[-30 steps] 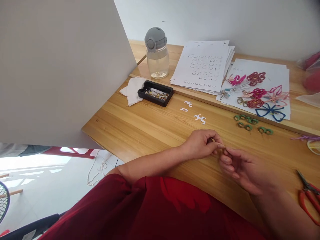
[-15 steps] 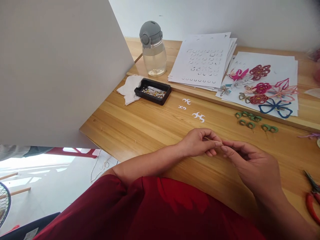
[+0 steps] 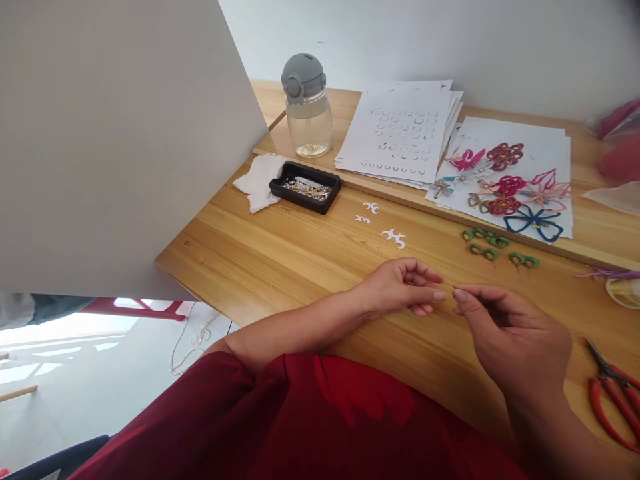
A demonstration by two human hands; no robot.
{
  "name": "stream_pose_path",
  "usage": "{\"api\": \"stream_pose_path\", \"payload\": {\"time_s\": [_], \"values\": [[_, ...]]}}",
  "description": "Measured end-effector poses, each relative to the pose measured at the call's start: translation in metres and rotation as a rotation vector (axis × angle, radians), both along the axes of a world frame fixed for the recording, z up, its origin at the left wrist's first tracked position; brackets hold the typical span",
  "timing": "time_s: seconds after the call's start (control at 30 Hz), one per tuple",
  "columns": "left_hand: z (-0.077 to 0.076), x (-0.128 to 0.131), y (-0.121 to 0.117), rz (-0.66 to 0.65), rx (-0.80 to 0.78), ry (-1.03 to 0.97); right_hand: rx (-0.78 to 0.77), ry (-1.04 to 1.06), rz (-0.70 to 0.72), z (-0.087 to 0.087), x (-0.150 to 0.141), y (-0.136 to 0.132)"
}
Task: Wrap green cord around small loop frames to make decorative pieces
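Observation:
My right hand [image 3: 517,333] pinches a very thin wire [image 3: 449,288] between thumb and index finger; only a short end sticks out to the left. My left hand [image 3: 406,288] is just left of that tip, its fingers loosely curled and a gap between thumb and index finger, with nothing visible in it. Beyond the hands lie white crescent-shaped paper pieces [image 3: 394,238] and several green looped pieces [image 3: 483,253] with thin stems. Red-handled scissors or pliers [image 3: 611,390] rest to the right of my right hand.
A black tray [image 3: 327,203] of small beads lies beside a white cloth [image 3: 253,175]. Behind are a grey-lidded bottle [image 3: 310,123], a stack of printed sheets [image 3: 350,150] and colourful looped flowers [image 3: 506,157] on paper. A grey panel [image 3: 110,147] stands at the left.
My hands have moved slightly apart, and the left thumb and index finger have parted. A thin wire end now shows at the right fingertips. The view has shifted a little to the right.

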State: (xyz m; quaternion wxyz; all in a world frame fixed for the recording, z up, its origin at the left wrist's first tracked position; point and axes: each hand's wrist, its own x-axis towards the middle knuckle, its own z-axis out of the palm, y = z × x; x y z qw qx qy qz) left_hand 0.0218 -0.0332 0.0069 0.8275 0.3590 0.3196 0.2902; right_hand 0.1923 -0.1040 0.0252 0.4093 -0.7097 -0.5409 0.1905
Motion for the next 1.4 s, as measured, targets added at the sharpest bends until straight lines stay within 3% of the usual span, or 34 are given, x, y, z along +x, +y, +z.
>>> {"api": "stream_pose_path", "payload": {"time_s": [0.13, 0.33, 0.47, 0.53, 0.7, 0.8, 1.07, 1.4], "values": [[0.000, -0.001, -0.002, -0.064, -0.011, -0.013, 0.023, 0.025, -0.025, 0.004, 0.001, -0.004], [-0.003, 0.002, -0.006, -0.126, 0.053, -0.130, -0.094, 0.675, 0.032, 0.004, 0.001, -0.004], [-0.002, 0.004, -0.002, -0.097, 0.193, -0.063, -0.113, 0.798, 0.075, 0.009, -0.002, -0.006], [-0.001, 0.005, 0.001, -0.073, 0.247, -0.037, -0.115, 0.715, 0.089, 0.011, 0.000, -0.010], [0.001, 0.004, 0.002, -0.068, 0.317, -0.008, -0.018, 0.069, 0.039, 0.015, 0.006, -0.021], [0.002, 0.003, 0.001, -0.066, 0.340, 0.031, 0.011, -0.121, 0.069, 0.017, 0.005, -0.024], [0.008, 0.005, 0.001, -0.071, 0.289, 0.137, -0.024, -0.364, 0.030, 0.026, -0.001, -0.026], [0.002, 0.001, -0.001, -0.090, 0.352, 0.228, -0.021, -0.280, 0.013, 0.019, -0.005, -0.022]]}}
